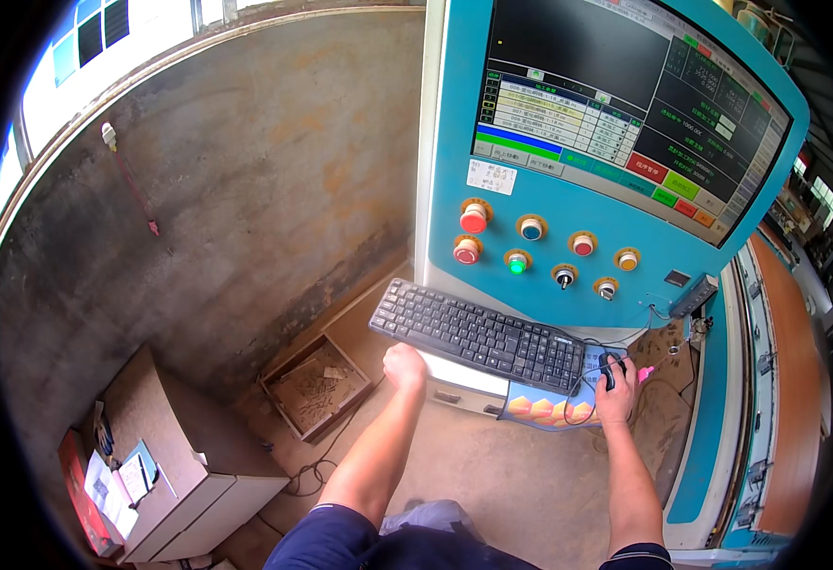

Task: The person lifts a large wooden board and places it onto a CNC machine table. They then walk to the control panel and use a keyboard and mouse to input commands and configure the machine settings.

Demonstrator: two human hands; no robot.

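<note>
Head view: right hand [618, 388] grips a small black mouse [608, 377], partly hiding it; left hand [404, 366] balls up, inside hidden from me.

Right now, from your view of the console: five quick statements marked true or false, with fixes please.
1. The right hand is on the black mouse. True.
2. Both hands are on the mouse. False: the left hand is curled by the front left part of the keyboard.
3. Every panel button is red. False: there is a green button, for one.
4. An open wooden box stands left of the keyboard. True.
5. The screen is off. False: the screen shows a lit display.
</note>
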